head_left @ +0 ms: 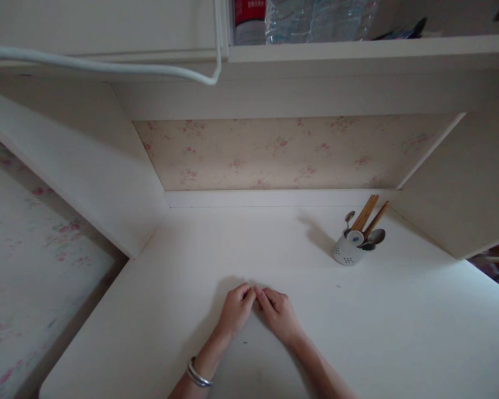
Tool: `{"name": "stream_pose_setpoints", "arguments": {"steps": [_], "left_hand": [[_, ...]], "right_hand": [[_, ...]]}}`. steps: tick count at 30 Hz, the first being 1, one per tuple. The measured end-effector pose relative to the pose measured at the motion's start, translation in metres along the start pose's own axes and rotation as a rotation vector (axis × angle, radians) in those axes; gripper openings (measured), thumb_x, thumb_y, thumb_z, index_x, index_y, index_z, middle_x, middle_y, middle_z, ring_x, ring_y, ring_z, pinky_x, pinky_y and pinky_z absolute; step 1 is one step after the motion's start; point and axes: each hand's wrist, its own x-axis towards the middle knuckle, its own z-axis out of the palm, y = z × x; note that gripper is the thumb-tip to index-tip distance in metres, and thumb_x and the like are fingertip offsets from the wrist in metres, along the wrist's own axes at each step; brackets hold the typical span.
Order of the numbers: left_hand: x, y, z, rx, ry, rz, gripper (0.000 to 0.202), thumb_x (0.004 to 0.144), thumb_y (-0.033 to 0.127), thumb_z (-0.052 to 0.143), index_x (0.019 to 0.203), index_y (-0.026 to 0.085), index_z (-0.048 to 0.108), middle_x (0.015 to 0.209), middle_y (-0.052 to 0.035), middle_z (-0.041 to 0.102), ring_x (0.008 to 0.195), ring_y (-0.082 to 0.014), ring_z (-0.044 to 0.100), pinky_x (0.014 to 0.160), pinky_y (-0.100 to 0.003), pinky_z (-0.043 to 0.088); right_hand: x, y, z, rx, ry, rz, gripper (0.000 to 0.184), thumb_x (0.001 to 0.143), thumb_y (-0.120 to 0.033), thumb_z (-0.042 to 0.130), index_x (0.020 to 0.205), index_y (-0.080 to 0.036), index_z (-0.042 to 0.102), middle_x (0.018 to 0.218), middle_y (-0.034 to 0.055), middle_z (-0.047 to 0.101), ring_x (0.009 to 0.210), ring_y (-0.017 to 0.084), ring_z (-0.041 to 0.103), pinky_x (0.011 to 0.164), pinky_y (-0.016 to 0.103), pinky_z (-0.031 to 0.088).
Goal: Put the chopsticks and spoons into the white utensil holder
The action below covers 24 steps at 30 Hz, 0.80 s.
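My left hand (236, 308) rests on the white tabletop (149, 327) near the middle, its fingers curled closed. My right hand (280, 314) lies beside it, also closed, with thumb and fingers pressed together. The two hands meet at their fingertips, and no object shows in either one. A silver bracelet (198, 373) circles the left wrist. Farther back on the right stands a white perforated utensil holder (346, 252), apart from both hands. It contains wooden chopsticks (365, 213), several metal spoons (377, 236) and a white-ended utensil (355, 238).
White side panels (87, 177) flank the table, and floral wallpaper (270, 155) covers the back. Overhead, a shelf (357, 52) holds clear plastic bottles (311, 22) and a red-labelled one (250, 19). A white cable (108, 66) hangs at the upper left.
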Motion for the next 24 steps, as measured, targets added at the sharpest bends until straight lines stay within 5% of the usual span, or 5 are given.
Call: {"name": "stream_pose_setpoints", "arguments": {"steps": [9,11,15,19,24], "left_hand": [[0.0,0.001,-0.001,-0.005,-0.011,-0.034,0.038,0.088,0.047,0.044,0.061,0.02,0.045,0.057,0.0043,0.042,0.059,-0.0131,0.04,0.057,-0.025,0.028],[-0.001,0.0,0.0,-0.005,-0.016,-0.055,0.042,0.088,0.051,0.045,0.06,0.02,0.042,0.056,0.0052,0.038,0.058,-0.0123,0.038,0.057,-0.025,0.026],[0.0,-0.002,0.001,-0.012,-0.046,-0.064,0.044,0.087,0.055,0.045,0.06,0.02,0.038,0.056,0.006,0.033,0.057,-0.0113,0.034,0.056,-0.025,0.024],[0.001,-0.002,0.002,-0.003,-0.062,-0.05,0.045,0.087,0.055,0.045,0.06,0.02,0.037,0.056,0.0062,0.032,0.056,-0.0113,0.033,0.056,-0.025,0.023],[0.0,-0.002,0.002,-0.002,-0.061,-0.044,0.045,0.087,0.056,0.044,0.061,0.02,0.037,0.056,0.0061,0.032,0.057,-0.0113,0.033,0.056,-0.026,0.023]], "right_hand": [[0.001,0.004,-0.01,0.143,0.007,0.102,0.047,0.094,-0.055,0.044,0.068,-0.018,0.059,0.061,-0.0001,0.055,0.057,0.014,0.048,0.055,0.025,0.036],[-0.002,0.017,-0.031,0.216,0.115,0.178,0.045,0.091,-0.058,0.047,0.073,-0.018,0.06,0.062,0.0001,0.055,0.058,0.015,0.049,0.055,0.025,0.038],[-0.015,0.055,-0.104,0.188,0.538,0.308,0.04,0.083,-0.06,0.058,0.092,-0.021,0.061,0.075,0.0002,0.058,0.067,0.017,0.053,0.062,0.028,0.043],[-0.017,0.093,-0.178,0.06,0.97,0.449,0.072,0.067,-0.062,0.072,0.122,-0.023,0.049,0.108,0.0061,0.057,0.086,0.021,0.056,0.068,0.031,0.048],[0.012,0.117,-0.212,-0.109,0.897,0.46,0.117,0.048,-0.058,0.084,0.143,-0.021,0.028,0.139,0.0164,0.038,0.115,0.03,0.049,0.087,0.039,0.047]]}}
